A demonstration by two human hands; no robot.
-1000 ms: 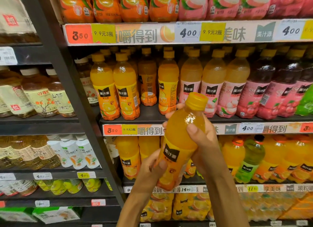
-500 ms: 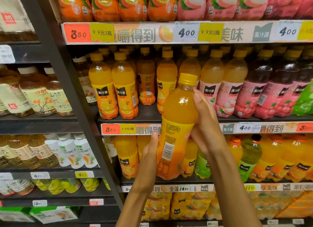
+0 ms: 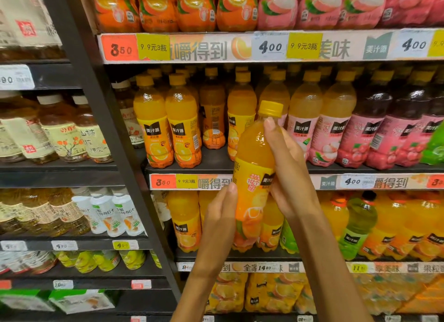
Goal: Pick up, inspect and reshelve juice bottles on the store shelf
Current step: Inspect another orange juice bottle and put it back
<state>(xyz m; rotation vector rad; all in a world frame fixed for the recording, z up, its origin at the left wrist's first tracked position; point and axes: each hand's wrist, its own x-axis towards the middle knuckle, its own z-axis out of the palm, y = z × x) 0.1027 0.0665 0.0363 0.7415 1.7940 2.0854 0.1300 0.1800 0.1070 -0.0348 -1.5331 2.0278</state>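
Before the shelf point(image 3: 216, 164), our right hand point(image 3: 286, 167) grips the bottle point(image 3: 254, 177); our left hand point(image 3: 219, 216) lies flat against it. Loosen, and it could drop.

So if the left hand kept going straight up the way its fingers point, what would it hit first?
Probably the price strip on the middle shelf's edge, just above the fingertips of the left hand, which rests along the held bottle. Depth is unclear, so the hand may pass in front of it.
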